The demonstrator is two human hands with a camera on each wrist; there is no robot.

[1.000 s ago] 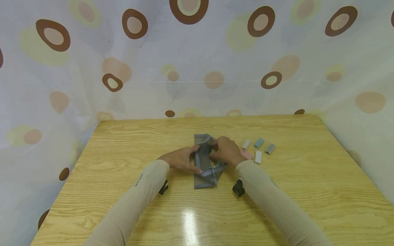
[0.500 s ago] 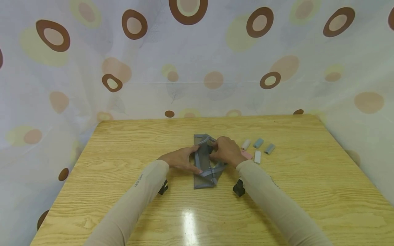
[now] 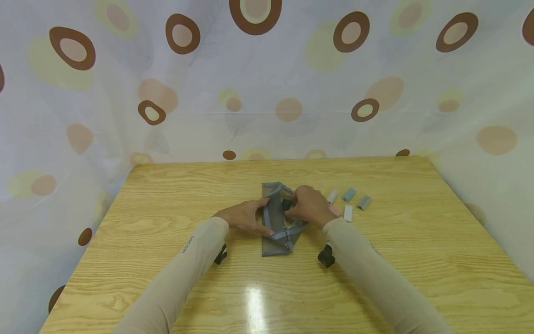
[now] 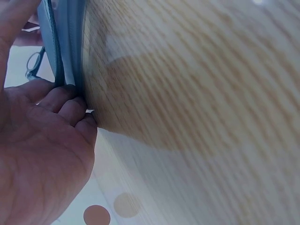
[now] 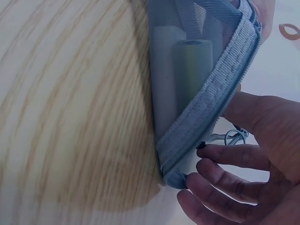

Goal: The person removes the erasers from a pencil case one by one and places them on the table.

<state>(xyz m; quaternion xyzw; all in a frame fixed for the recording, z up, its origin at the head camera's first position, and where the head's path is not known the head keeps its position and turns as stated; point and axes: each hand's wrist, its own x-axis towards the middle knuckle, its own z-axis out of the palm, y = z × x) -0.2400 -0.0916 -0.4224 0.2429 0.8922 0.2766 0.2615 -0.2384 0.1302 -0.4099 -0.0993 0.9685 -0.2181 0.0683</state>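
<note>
A grey mesh zipper pouch (image 3: pixel 274 213) lies on the table with its mouth spread. My left hand (image 3: pixel 246 217) holds its left side, thumb and fingers apart; in the left wrist view its fingers curl against the zipped edge (image 4: pixel 61 42). My right hand (image 3: pixel 309 205) is at the right of the mouth, fingers bent. In the right wrist view its thumb goes behind the zipper edge (image 5: pixel 220 89), so its grip is partly hidden. Through the mesh show a pale green block (image 5: pixel 193 70) and a whitish one (image 5: pixel 165 84). A dark patch (image 3: pixel 286 204) lies beside the right fingers.
Right of the pouch lie several small blocks: a blue one (image 3: pixel 349 195), a grey-blue one (image 3: pixel 364 202), a white one (image 3: pixel 348 213), a cream one (image 3: pixel 332 196) and a pink one (image 3: pixel 334 210). A spotted curtain (image 3: pixel 267 93) stands behind the wooden table (image 3: pixel 187 195).
My right hand has shifted slightly to the right, and more of the dark patch inside the mouth shows. My left hand and the pouch have hardly moved.
</note>
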